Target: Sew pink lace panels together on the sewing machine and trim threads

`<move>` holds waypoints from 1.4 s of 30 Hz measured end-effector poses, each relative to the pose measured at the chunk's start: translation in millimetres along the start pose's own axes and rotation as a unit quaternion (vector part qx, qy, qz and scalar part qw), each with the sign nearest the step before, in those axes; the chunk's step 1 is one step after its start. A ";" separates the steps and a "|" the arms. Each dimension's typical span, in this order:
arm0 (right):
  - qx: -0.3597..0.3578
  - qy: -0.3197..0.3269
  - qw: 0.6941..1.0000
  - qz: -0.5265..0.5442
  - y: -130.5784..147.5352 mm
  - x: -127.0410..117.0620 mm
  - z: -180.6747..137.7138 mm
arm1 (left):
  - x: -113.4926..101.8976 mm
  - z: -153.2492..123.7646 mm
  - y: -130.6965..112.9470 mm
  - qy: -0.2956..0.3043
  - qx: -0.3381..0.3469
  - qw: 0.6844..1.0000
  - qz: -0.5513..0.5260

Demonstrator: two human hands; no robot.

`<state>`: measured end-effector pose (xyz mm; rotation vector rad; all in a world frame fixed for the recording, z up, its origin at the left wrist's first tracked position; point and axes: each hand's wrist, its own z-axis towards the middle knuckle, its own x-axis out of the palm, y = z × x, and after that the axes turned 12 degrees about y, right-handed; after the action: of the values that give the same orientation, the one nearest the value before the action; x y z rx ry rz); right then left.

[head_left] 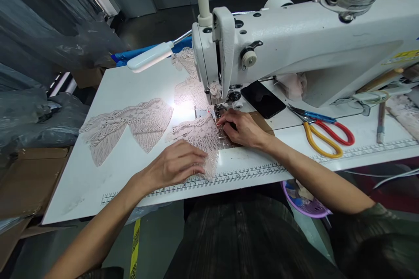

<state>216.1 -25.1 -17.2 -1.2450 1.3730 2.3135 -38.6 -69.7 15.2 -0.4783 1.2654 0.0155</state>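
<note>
A strip of pale pink lace [196, 133] lies on the white sewing table [118, 83] and runs under the presser foot [216, 111] of a white sewing machine [294, 39]. My left hand [178, 163] rests flat on the near end of the lace, fingers together, pressing it down by the table's ruler edge. My right hand [240, 127] sits just right of the needle, fingertips pinching the lace edge at the presser foot. A second lace piece [131, 124] lies spread to the left.
Red-handled [334, 128] and yellow-handled scissors [322, 141] lie to the right beside a black phone [263, 98]. A lit lamp [149, 56] hangs over the table's far side. More lace [186, 67] trails behind the machine. A purple basket [304, 202] sits below the table edge.
</note>
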 end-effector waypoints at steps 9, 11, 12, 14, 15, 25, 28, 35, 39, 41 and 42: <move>-0.012 0.015 1.000 0.000 -3.9 1.9 -5.3 | -18.4 15.7 50.9 -0.032 -0.319 0.947 0.022; -0.028 0.037 0.999 -0.010 -2.6 2.3 -6.0 | -13.7 15.5 53.3 -0.044 -0.326 0.944 0.004; -0.033 0.050 0.998 -0.017 -1.9 2.2 -5.9 | -10.9 15.3 53.5 -0.058 -0.332 0.941 -0.009; -0.036 0.070 0.996 -0.030 -0.8 1.4 -5.2 | -5.9 15.2 53.1 -0.089 -0.351 0.930 -0.053; -0.034 0.074 0.996 -0.034 -0.7 0.8 -4.9 | -4.0 15.5 52.8 -0.107 -0.361 0.923 -0.080; -0.014 0.061 0.997 -0.054 -2.5 0.4 -6.6 | 6.7 26.7 45.8 -0.171 -0.330 0.922 -0.108; -0.028 0.076 0.990 -0.113 4.6 4.1 -6.6 | 10.6 28.2 48.1 -0.146 -0.324 0.933 -0.058; -0.006 0.119 0.979 -0.164 10.9 6.0 -4.0 | 12.1 25.5 51.6 -0.155 -0.333 0.929 -0.042; -0.023 0.103 0.985 -0.135 5.4 4.5 -3.9 | 8.5 24.3 52.0 -0.156 -0.342 0.922 -0.090; -0.027 0.096 0.989 -0.108 3.1 3.0 -4.0 | 6.3 23.6 52.2 -0.154 -0.352 0.916 -0.117; -0.027 0.094 0.991 -0.090 2.1 2.0 -4.0 | 5.2 23.1 52.1 -0.155 -0.357 0.912 -0.128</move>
<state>216.0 -30.0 -18.1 -1.5678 1.2014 2.1701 -30.0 -15.8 -2.1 -1.2225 0.8444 0.3303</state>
